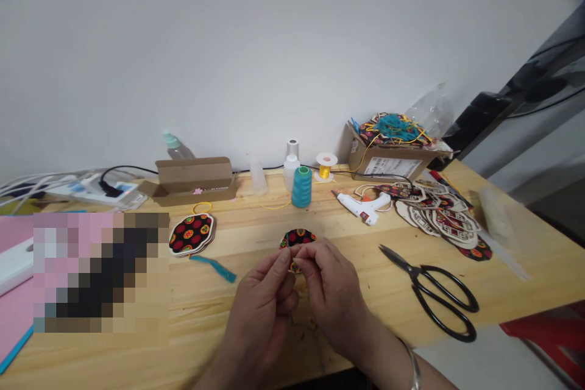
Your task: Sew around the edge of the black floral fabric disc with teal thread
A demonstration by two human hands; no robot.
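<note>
Both my hands meet low in the middle of the wooden table (pixel 503 292). My left hand (pixel 262 308) and my right hand (pixel 331 292) pinch the near edge of a small round fabric-covered piece (pixel 299 237), black with red, green and yellow dots. Fingers of both hands are closed on it. A thin thread seems to run between the fingertips, too fine to be sure. A bracelet sits on my right wrist.
Black scissors (pixel 434 292) lie to the right. A white glue gun (pixel 363 207), a teal thread spool (pixel 301 186), a yellow spool (pixel 325 167), a similar patterned piece (pixel 192 234), a teal strip (pixel 214 267), cardboard boxes (pixel 192 180) and a pile of patterned cut-outs (pixel 439 213) lie behind.
</note>
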